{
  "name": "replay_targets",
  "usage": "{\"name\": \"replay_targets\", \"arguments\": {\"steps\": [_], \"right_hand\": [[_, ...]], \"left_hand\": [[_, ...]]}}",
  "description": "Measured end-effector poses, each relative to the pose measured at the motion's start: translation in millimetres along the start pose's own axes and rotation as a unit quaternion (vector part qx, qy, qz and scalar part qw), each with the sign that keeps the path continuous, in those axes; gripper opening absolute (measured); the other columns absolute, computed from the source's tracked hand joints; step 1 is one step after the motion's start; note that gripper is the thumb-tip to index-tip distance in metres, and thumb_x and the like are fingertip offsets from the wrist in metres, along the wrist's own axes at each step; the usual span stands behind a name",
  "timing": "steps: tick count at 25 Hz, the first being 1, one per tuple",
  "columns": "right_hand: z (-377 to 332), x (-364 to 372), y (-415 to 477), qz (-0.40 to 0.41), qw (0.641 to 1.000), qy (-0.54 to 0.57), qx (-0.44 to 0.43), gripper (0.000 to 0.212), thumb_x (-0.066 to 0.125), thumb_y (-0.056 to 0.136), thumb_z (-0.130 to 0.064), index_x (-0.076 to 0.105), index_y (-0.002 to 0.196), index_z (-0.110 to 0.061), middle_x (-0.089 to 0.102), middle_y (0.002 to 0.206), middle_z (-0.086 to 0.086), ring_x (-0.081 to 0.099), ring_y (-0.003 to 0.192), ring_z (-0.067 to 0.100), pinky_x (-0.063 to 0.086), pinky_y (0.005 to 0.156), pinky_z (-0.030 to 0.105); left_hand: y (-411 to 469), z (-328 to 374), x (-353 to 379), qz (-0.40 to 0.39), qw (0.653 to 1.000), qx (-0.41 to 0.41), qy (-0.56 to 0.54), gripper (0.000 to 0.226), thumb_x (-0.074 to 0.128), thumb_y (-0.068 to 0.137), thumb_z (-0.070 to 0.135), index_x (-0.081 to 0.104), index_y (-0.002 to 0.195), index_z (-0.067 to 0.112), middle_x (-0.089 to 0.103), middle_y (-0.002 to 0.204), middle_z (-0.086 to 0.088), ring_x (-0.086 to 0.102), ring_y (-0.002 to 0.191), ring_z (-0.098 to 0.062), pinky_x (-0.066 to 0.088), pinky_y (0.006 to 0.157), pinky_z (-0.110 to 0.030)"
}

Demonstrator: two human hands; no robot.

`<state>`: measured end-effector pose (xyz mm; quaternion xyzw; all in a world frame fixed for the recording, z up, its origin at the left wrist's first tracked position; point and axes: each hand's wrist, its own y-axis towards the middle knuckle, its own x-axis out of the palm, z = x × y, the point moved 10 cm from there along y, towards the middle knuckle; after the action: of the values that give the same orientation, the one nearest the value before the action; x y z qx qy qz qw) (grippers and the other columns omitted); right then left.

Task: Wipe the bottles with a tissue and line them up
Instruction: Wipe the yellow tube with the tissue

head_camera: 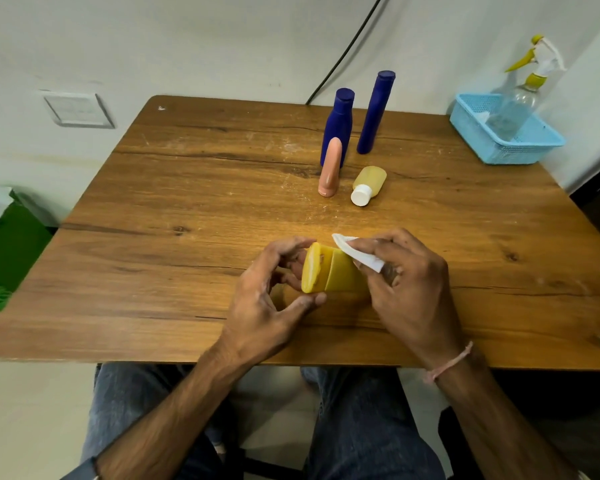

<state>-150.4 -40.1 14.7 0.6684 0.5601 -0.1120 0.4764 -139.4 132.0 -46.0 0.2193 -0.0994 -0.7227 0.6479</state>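
Note:
A yellow bottle [329, 273] lies sideways above the wooden table [153, 216], its cap end pinched between the thumb and fingers of my left hand [267, 296]. My right hand [409, 282] grips a folded white tissue [355, 252] and presses it against the bottle's upper side. Farther back stand two dark blue bottles, a shorter one [338, 126] and a taller one [376, 112]. A peach tube [330, 168] stands on its cap in front of the shorter one. A small yellow bottle with a white cap [368, 185] lies on its side beside the tube.
A light blue basket [520, 147] at the table's far right corner holds a clear spray bottle [523, 98] with a yellow trigger. A green crate [4, 258] sits on the floor to the left. A black cable [347, 50] runs down the wall behind the table.

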Motion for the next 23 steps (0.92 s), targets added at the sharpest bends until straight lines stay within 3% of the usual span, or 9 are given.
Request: {"name": "replay_targets", "arguments": {"steps": [3, 5, 8, 10, 12, 15, 20, 23], "right_hand": [[-16.2, -17.7, 3.5, 0.037, 0.997, 0.062, -0.01, 0.03, 0.072, 0.086, -0.007, 0.071, 0.115, -0.014, 0.069, 0.106, 0.0, 0.064, 0.096, 0.004, 0.055, 0.076, 0.018], [-32.1, -36.2, 14.1, 0.058, 0.996, 0.047, -0.053, 0.024, 0.071, 0.089, -0.009, 0.072, 0.113, -0.01, 0.069, 0.106, 0.004, 0.065, 0.097, 0.009, 0.055, 0.076, 0.021], [-64.1, -37.3, 29.7, -0.014, 0.985, -0.036, -0.167, 0.024, 0.066, 0.088, -0.003, 0.074, 0.111, -0.007, 0.068, 0.104, 0.008, 0.063, 0.099, 0.015, 0.051, 0.085, 0.021], [-73.2, -27.7, 35.1, -0.075, 0.973, -0.087, -0.201, 0.028, 0.058, 0.086, -0.006, 0.074, 0.109, -0.005, 0.069, 0.103, 0.011, 0.064, 0.101, 0.023, 0.053, 0.088, 0.029], [-75.7, -21.7, 36.8, -0.113, 0.964, -0.121, -0.206, 0.035, 0.051, 0.083, -0.012, 0.074, 0.108, -0.004, 0.068, 0.1, 0.013, 0.064, 0.098, 0.027, 0.054, 0.082, 0.033], [-84.3, -22.0, 23.3, -0.132, 0.957, -0.128, -0.224, 0.037, 0.048, 0.08, -0.01, 0.075, 0.105, -0.005, 0.066, 0.094, 0.01, 0.06, 0.087, 0.024, 0.045, 0.071, 0.028], [-78.7, -43.7, -8.6, -0.132, 0.977, -0.031, -0.167, 0.041, 0.063, 0.077, 0.016, 0.077, 0.104, -0.012, 0.066, 0.09, 0.002, 0.061, 0.085, 0.012, 0.05, 0.071, 0.023], [-51.1, -63.6, -2.8, -0.069, 0.994, 0.001, -0.088, 0.042, 0.07, 0.078, 0.014, 0.077, 0.105, -0.016, 0.069, 0.093, -0.004, 0.065, 0.087, 0.006, 0.048, 0.074, 0.014]], "left_hand": [[10.5, 16.2, 6.8, -0.026, 0.999, 0.017, -0.044, 0.066, 0.084, 0.075, 0.026, 0.055, 0.134, 0.019, 0.061, 0.126, -0.003, 0.062, 0.112, -0.021, 0.055, 0.088, -0.033], [18.2, 25.1, 11.4, -0.05, 0.996, 0.025, -0.073, 0.066, 0.085, 0.074, 0.021, 0.054, 0.132, 0.012, 0.06, 0.13, -0.01, 0.061, 0.121, -0.026, 0.056, 0.097, -0.041], [25.9, 29.1, 18.7, -0.082, 0.994, 0.023, -0.068, 0.066, 0.085, 0.074, 0.022, 0.055, 0.131, 0.008, 0.062, 0.131, -0.01, 0.061, 0.126, -0.027, 0.053, 0.103, -0.048], [28.4, 27.8, 21.2, -0.084, 0.994, 0.005, -0.067, 0.066, 0.086, 0.072, 0.026, 0.057, 0.129, 0.009, 0.065, 0.127, -0.006, 0.063, 0.123, -0.025, 0.054, 0.104, -0.044], [29.6, 29.3, 21.0, -0.076, 0.995, -0.006, -0.072, 0.065, 0.087, 0.07, 0.027, 0.06, 0.127, 0.012, 0.068, 0.123, -0.001, 0.065, 0.119, -0.023, 0.054, 0.103, -0.037], [29.5, 30.9, 21.4, -0.069, 0.995, -0.004, -0.076, 0.062, 0.089, 0.068, 0.022, 0.062, 0.123, 0.01, 0.07, 0.117, -0.001, 0.067, 0.115, -0.023, 0.053, 0.102, -0.035], [29.2, 24.8, 5.4, -0.014, 0.994, -0.006, -0.108, 0.064, 0.087, 0.065, 0.026, 0.058, 0.122, 0.024, 0.066, 0.115, 0.006, 0.066, 0.108, -0.013, 0.053, 0.095, -0.028], [31.2, 32.3, 0.0, -0.016, 1.0, 0.013, -0.008, 0.071, 0.083, 0.07, 0.04, 0.051, 0.132, 0.03, 0.06, 0.12, 0.008, 0.062, 0.11, -0.012, 0.056, 0.088, -0.026]]}}
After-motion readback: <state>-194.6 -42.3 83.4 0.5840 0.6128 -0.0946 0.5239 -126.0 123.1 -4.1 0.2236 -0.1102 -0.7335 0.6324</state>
